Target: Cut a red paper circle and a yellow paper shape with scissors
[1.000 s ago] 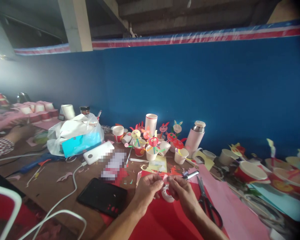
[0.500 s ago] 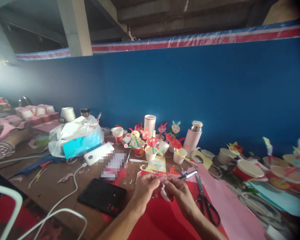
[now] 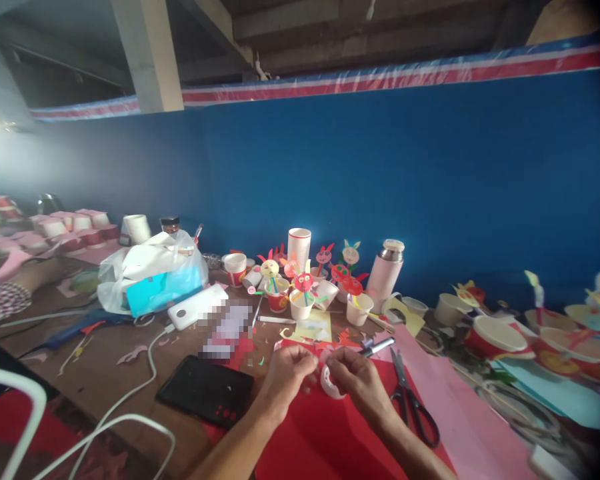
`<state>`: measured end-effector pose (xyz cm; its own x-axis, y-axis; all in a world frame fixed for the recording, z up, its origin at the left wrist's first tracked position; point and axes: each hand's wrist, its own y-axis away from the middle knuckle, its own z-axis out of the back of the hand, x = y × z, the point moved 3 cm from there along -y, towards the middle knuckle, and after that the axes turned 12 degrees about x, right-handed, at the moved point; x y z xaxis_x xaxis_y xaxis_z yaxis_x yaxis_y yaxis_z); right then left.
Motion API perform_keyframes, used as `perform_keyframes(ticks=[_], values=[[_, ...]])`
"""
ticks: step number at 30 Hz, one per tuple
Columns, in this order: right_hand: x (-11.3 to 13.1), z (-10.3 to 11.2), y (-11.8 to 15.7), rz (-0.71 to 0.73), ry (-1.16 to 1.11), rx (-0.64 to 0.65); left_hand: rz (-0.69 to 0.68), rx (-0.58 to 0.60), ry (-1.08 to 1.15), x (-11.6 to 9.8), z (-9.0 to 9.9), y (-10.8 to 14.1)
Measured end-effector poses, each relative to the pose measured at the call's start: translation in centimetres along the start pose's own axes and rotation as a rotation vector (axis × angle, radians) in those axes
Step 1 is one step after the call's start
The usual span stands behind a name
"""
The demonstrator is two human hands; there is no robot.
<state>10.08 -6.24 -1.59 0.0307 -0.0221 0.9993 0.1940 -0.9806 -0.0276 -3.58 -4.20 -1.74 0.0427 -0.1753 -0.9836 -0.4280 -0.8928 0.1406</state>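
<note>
We are observing both hands working close together at the lower centre of the frame, above a red sheet (image 3: 325, 440). The left hand (image 3: 291, 373) is pressing its thumb against its forefinger; we are finding the fingertips too small to read, and are thus unable to tell whether they are gripping anything. The right hand (image 3: 357, 377) is curling its fingers inward, facing the left, and is partly covering a white ring (image 3: 326, 383). This ring is sitting between the two hands, just beside the right fingers; its contact point is hiding from us, so we are leaving open whether that hand is grasping it.

We are noting black-handled scissors (image 3: 404, 390) lying right of the right hand, with their blades pointing up the frame. A marker (image 3: 379, 346) is lying just beyond that hand. A pink sheet (image 3: 470, 413) is extending toward the lower right. Left of the left hand, a black phone (image 3: 205, 391) is lying flat. Above the hands, paper-faced figures (image 3: 305, 283) are standing in cups at mid-frame, and a pale flask (image 3: 386, 270) is standing upright to their right. At the left edge, we are seeing another person's checked sleeve (image 3: 0, 303). A blue panel (image 3: 380, 167) is backing the scene.
</note>
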Motion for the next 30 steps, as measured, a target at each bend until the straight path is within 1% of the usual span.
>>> perform_keyframes(ticks=[2,3,6,8,10,12,14,16,19,21,23,25,30], values=[[0.2,0.0,0.0,-0.007,-0.032,0.027,0.003,0.026,0.04,0.1,0.1,0.0],[0.2,-0.1,0.0,-0.01,-0.051,0.045,-0.025,0.021,0.035,0.0,0.2,0.0],[0.2,-0.2,0.0,-0.008,-0.107,0.092,-0.201,-0.052,-0.126,-0.7,0.6,0.4],[0.0,-0.3,0.0,0.0,-0.14,0.111,-0.291,-0.068,-0.238,-1.2,0.5,0.7],[-0.2,-0.3,0.0,0.006,-0.167,0.126,-0.307,-0.039,-0.255,-1.4,0.4,0.9],[-0.3,-0.3,0.0,0.01,-0.189,0.135,-0.302,0.013,-0.226,-1.5,0.0,1.0],[-0.4,-0.3,0.1,0.01,-0.205,0.14,-0.35,0.041,-0.255,-1.6,-0.3,1.3],[-0.3,-0.4,0.1,0.009,-0.216,0.138,-0.461,0.038,-0.362,-2.0,-0.6,1.8],[-0.1,-0.5,0.2,0.006,-0.215,0.124,-0.655,0.001,-0.591,-2.6,-1.0,2.5],[0.0,-0.5,0.3,0.005,-0.201,0.11,-0.737,-0.011,-0.721,-2.8,-1.3,2.7],[0.2,-0.5,0.3,0.005,-0.179,0.099,-0.773,-0.027,-0.803,-2.7,-1.3,2.6],[0.4,-0.4,0.4,0.007,-0.157,0.092,-0.776,-0.04,-0.832,-2.5,-1.3,2.5],[0.6,-0.3,0.5,0.011,-0.12,0.086,-0.764,-0.031,-0.787,-2.2,-1.2,2.3]])
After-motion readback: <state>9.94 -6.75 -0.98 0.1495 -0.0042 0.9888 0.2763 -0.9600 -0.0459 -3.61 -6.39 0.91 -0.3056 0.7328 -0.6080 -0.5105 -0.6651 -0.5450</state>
